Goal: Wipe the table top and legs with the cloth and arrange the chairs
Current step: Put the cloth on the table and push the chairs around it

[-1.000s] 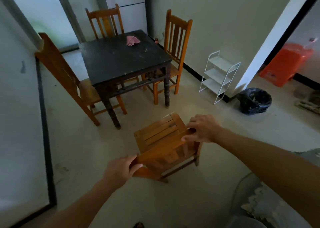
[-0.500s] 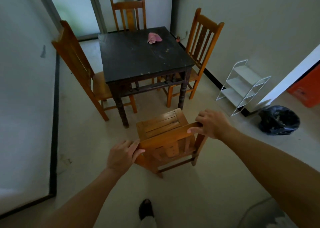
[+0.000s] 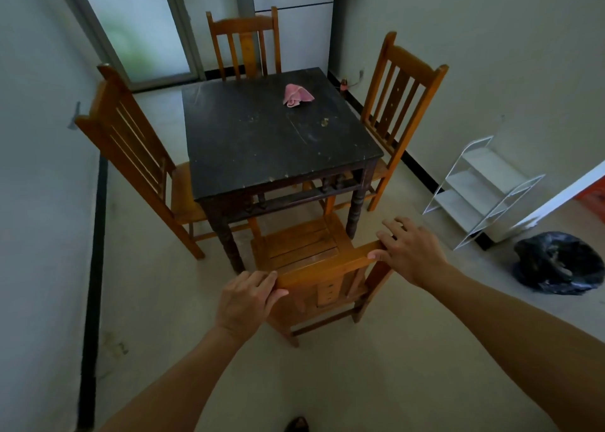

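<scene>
**Chair [image 3: 327,269] gripped by its top rail at the near edge of the table [image 3: 268,143]**

Curled over the rail's left end: fingers [image 3: 264,278] of the left hand [image 3: 244,300], thumb underneath. Clamped on the right end: the right hand [image 3: 409,254], fingers slightly spread, thumb along the rail. Seat front just under the tabletop's near edge, between the near legs. Pink cloth [image 3: 297,94] crumpled near the far right corner.
</scene>
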A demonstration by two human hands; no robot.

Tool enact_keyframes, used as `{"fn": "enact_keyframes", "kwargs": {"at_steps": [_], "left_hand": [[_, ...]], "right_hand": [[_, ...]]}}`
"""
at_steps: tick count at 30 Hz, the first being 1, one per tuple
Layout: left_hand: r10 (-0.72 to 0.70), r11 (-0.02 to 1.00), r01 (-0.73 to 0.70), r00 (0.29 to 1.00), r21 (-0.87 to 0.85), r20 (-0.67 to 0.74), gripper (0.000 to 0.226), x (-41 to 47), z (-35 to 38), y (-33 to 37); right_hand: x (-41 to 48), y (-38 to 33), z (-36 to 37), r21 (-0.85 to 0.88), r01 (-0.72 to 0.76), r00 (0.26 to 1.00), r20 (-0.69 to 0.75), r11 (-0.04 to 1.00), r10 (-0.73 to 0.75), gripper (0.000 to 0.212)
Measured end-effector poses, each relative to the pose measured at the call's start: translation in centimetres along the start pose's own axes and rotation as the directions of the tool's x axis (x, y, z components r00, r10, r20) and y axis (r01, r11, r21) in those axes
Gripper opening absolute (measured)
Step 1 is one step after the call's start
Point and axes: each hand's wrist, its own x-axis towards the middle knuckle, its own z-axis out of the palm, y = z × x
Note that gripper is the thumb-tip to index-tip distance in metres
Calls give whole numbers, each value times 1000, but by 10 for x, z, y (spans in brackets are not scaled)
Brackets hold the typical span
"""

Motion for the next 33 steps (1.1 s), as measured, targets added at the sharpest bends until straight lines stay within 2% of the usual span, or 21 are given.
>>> {"fn": "enact_keyframes", "kwargs": {"at_steps": [5,9,13,18,21,28,33], "left_hand": [[-27,1000,27,998,-3,55,52,44,20,-6],[-26,998,20,994,52,104,53,76,34,-12],[-114,988,90,973,126,200,59,101,43,-25],[-159,966,101,958,238,241,69,148,51,-38],[-180,958,115,954,263,238,76,169,54,-37],[-168,965,95,938,243,302,61,194,75,-31],[-193,968,117,913,222,359,62,205,76,-41]], "right_hand": [[39,26,15,29,26,998,-62,999,-24,88],[80,50,34,84,112,991,-88,990,-104,101],[117,61,41,64,178,974,-153,982,-167,75],[157,76,50,160,150,964,-244,976,-108,66],[173,88,50,181,159,962,-250,971,-111,68],[210,120,61,70,185,973,-150,980,-173,77],[214,115,52,76,120,982,-156,990,-107,67]]}}
